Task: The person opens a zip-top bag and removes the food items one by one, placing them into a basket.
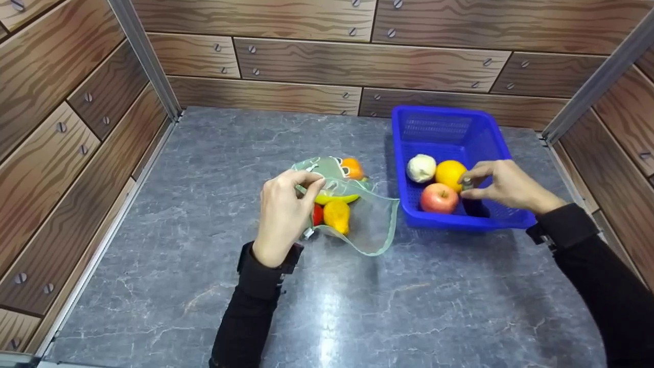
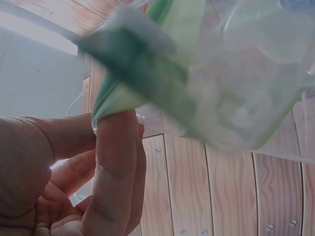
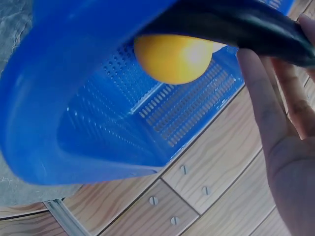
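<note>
My left hand (image 1: 286, 214) pinches the edge of a clear zip bag (image 1: 375, 225) with pale green trim, between thumb and fingertips. Inside or behind its film show a yellow pear-shaped fruit (image 1: 336, 214), a banana (image 1: 337, 198), a red item (image 1: 317, 214) and an orange item (image 1: 352, 167). In the left wrist view the bag (image 2: 266, 98) hangs blurred from the fingers. Over the front right of the blue basket (image 1: 444, 221), my right hand (image 1: 506, 186) grips a long, dark, glossy eggplant (image 3: 231, 27) by one end. Its other end dips inside the rim.
In the basket lie a white garlic-like bulb (image 1: 421, 168), an orange (image 1: 450, 175) and a red apple (image 1: 439, 198). The basket stands right of the bag on a grey marbled tabletop (image 1: 204, 286). Wood-patterned walls (image 1: 306, 61) enclose the table at the back and both sides.
</note>
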Tool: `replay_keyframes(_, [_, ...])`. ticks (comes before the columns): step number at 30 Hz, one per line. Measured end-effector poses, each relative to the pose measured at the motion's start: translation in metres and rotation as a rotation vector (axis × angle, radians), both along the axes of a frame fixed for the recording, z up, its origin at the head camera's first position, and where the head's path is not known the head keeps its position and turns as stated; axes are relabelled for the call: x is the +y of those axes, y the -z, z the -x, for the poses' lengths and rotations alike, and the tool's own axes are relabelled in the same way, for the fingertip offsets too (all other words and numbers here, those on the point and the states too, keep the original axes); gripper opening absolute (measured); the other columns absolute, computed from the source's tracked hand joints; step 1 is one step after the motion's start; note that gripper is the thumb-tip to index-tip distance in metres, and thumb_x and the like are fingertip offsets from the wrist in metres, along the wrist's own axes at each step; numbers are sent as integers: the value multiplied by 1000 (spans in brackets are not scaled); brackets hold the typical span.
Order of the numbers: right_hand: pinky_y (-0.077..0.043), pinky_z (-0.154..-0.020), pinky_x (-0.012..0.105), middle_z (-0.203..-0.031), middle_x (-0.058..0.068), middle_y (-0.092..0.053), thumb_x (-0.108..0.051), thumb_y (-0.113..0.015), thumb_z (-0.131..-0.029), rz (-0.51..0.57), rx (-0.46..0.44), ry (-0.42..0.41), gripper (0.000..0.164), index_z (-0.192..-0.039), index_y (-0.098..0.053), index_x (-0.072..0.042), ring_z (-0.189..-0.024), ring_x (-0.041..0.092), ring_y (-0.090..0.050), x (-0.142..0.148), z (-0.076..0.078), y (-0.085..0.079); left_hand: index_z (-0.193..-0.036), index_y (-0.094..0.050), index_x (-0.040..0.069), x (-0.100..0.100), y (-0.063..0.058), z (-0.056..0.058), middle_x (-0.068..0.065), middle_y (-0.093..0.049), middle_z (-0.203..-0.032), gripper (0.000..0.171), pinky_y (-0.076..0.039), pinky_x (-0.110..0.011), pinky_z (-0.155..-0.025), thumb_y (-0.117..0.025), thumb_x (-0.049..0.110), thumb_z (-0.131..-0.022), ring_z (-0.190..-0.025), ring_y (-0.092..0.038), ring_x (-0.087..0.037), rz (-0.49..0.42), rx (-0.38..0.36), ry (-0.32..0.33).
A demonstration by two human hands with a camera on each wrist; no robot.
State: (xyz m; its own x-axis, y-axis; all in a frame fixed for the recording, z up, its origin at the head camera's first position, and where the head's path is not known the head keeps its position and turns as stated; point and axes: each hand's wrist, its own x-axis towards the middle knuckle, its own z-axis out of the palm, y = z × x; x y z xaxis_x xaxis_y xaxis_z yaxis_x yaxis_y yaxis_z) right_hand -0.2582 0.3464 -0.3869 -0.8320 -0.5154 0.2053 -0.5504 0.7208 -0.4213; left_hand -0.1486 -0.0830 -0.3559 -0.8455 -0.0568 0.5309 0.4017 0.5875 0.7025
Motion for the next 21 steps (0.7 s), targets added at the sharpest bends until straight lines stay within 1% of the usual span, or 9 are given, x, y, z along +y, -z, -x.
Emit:
replay_keyframes(2, [-48, -67, 16, -81, -5, -70, -17, -87, -71, -33, -1, -41, 25, -94, -77, -13, -72, 10, -63, -4, 0, 2, -86, -78, 14, 0, 0, 0, 1, -73, -80, 7, -50, -21, -59, -73, 20, -87, -63, -63, -8, -3, 3, -2])
replay_keyframes(3, [-48, -67, 15, -81, -5, -70, -18, -87, -71, -45, -14, -55, 26, -95, -77, -12, -72, 11, -64, -7, -1, 3, -86, -78, 14, -1, 0, 0, 1, -73, -80, 7, -50, -21, -59, -73, 20, -87, -63, -63, -8, -5, 5, -3])
replay_keyframes(6, [-51, -68, 17, -85, -5, -72, -22, -87, -71, -82, -75, -83, 30, -97, -77, -11, -74, 12, -67, -15, -2, 7, -86, -78, 15, -1, 0, 0, 1, -73, -80, 7, -50, -20, -58, -74, 20, -87, -62, -62, -8, -3, 5, -6])
replay_keyframes(8, [-52, -69, 21, -85, -5, -74, -24, -87, -72, -106, -122, -86, 29, -96, -77, -12, -75, 13, -68, -21, -2, 9, -87, -78, 14, -1, 0, 0, 1, -73, -81, 7, -50, -20, -59, -74, 21, -87, -62, -62, -7, 1, 2, -6])
replay_keyframes(10, [-54, -69, 27, -85, -4, -74, -26, -86, -72, -134, -143, -98, 28, -96, -77, -12, -75, 13, -68, -26, -2, 11, -87, -78, 14, -1, 0, 0, 1, -73, -81, 8, -50, -20, -59, -74, 21, -87, -63, -62, -7, 4, 0, -8])
replay_keyframes(12, [-55, -69, 29, -84, -4, -75, -25, -85, -73, -154, -167, -102, 25, -94, -77, -14, -75, 12, -67, -30, -2, 13, -87, -78, 14, -1, 0, 0, 1, -73, -81, 9, -50, -20, -59, -74, 22, -87, -63, -62, -7, 5, -2, -9])
replay_keyframes(15, [-55, -68, 27, -86, -3, -75, -23, -84, -75, -167, -200, -111, 21, -94, -77, -16, -74, 9, -66, -34, -3, 16, -87, -78, 14, -1, 0, -1, 1, -73, -81, 9, -50, -20, -59, -73, 22, -87, -63, -63, -8, 4, -2, -6])
replay_keyframes(17, [-54, -68, 22, -87, -3, -75, -22, -83, -77, -165, -225, -112, 20, -95, -77, -16, -75, 8, -66, -36, -3, 17, -87, -78, 14, -1, 0, 0, 1, -73, -81, 9, -51, -21, -59, -73, 22, -87, -63, -62, -9, 2, 2, -3])
replay_keyframes(21, [-54, -72, 19, -89, -2, -77, -24, -80, -80, -142, -284, -122, 20, -98, -77, -15, -79, 9, -70, -36, -3, 17, -87, -78, 14, -1, 0, 0, 1, -73, -81, 9, -51, -21, -59, -73, 22, -87, -62, -62, -8, 1, 10, -3])
